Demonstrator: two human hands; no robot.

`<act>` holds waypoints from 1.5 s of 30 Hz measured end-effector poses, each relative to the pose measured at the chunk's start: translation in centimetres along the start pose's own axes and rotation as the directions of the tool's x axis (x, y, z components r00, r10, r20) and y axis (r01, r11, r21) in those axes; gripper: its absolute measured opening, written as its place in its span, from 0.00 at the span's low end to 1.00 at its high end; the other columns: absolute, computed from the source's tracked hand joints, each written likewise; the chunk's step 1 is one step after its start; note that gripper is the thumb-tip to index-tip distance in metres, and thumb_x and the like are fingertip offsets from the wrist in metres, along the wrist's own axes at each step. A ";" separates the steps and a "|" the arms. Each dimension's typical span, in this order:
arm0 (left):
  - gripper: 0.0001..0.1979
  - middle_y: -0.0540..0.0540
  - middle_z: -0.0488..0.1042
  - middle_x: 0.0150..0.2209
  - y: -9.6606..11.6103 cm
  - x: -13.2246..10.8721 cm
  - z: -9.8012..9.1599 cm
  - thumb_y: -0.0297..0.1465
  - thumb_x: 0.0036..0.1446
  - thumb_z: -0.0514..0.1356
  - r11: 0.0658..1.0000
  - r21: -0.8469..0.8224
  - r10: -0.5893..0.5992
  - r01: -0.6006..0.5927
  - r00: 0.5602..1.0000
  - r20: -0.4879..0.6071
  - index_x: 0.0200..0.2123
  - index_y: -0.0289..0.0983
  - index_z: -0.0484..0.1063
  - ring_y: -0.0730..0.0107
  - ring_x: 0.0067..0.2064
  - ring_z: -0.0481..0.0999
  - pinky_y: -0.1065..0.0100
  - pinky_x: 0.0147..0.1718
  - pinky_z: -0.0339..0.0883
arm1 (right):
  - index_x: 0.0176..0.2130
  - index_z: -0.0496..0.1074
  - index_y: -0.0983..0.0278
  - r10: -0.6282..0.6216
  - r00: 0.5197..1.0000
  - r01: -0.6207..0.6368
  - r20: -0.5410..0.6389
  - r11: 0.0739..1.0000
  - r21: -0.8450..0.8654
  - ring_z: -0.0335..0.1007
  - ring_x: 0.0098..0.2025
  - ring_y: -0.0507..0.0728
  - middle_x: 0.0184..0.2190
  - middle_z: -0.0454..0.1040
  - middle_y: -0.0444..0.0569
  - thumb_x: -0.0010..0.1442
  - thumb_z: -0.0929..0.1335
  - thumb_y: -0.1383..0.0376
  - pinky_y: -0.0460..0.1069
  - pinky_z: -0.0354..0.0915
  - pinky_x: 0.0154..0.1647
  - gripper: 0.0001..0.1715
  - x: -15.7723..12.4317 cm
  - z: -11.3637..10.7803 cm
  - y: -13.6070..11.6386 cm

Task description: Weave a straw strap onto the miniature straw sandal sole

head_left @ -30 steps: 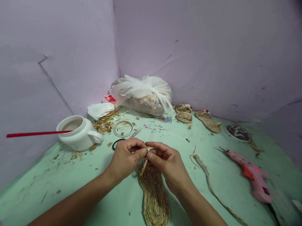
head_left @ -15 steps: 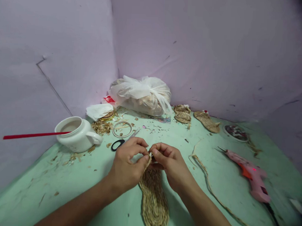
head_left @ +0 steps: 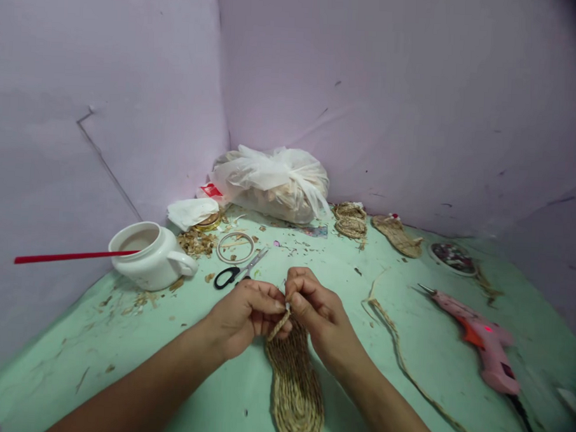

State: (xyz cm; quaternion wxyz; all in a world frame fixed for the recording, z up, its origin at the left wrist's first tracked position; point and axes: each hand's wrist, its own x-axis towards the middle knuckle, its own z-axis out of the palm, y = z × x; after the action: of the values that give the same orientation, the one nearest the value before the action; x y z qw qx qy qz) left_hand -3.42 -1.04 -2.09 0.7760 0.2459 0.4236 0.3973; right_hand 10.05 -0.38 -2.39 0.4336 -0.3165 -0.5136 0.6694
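Left hand [head_left: 248, 319] and right hand [head_left: 320, 314] both grip narrowly, thumbs close to fingers, pinching the upper end of a braided cord [head_left: 278, 327]; the woven sole [head_left: 297, 388] sits at six o'clock from them, scissors [head_left: 234, 275] at ten
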 end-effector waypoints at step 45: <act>0.15 0.54 0.61 0.15 -0.6 0.8 -1.0 0.36 0.37 0.67 0.980 0.132 0.142 -0.151 0.987 0.071 0.18 0.32 0.66 0.84 0.16 0.54 0.75 0.17 0.41 | 0.33 0.75 0.62 -0.161 0.985 0.171 0.060 0.932 -0.319 0.66 0.38 0.55 0.32 0.70 0.48 0.54 0.66 0.65 0.51 0.59 0.42 0.08 0.7 -2.1 0.5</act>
State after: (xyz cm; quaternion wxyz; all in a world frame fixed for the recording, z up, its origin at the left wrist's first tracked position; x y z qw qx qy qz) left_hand -3.76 -0.71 -3.39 0.7386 0.3409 0.4067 0.4157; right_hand 11.48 1.06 -3.39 0.4224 -0.3274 -0.6482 0.5425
